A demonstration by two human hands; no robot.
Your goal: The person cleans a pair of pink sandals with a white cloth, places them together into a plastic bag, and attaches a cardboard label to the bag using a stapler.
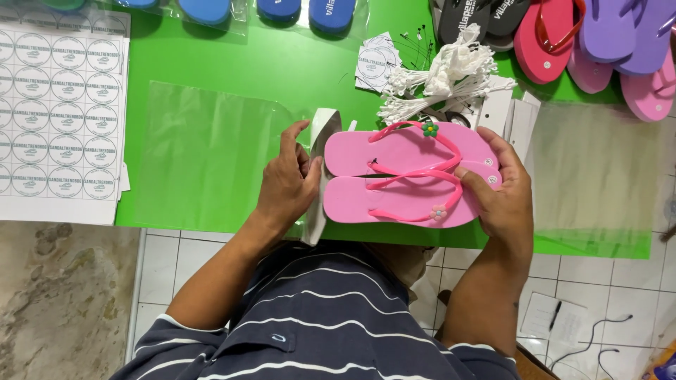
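A green table [282, 67] fills the upper part of the view, its near edge running across the middle. At nine o'clock on it lies a white sheet of round stickers [60, 112], and just right of that a flat clear plastic bag [204, 151]. Another clear bag [598, 176] lies at three o'clock. At one to two o'clock sits a heap of sandals [598, 42] in red, purple, pink and grey, and at twelve o'clock a row of blue sandals [278, 8] in clear wrap.

Near the centre, a pair of pink sandals [408, 176] is held side by side, soles down, straps up, heels toward nine o'clock. Each strap carries a small flower charm, one green, one pale pink.

The left hand [289, 179] comes in from seven o'clock, forearm angled up, fingers curled round the mouth of a clear bag with a white edge [320, 169] that touches the heel ends of the pair. The right hand [500, 190] comes in from five o'clock, closed on the toe ends, thumb lying over the nearer sandal's strap, fingers wrapped behind.

A bundle of white string tags [443, 81] lies at one o'clock just beyond the sandals, beside small round paper labels [373, 63].
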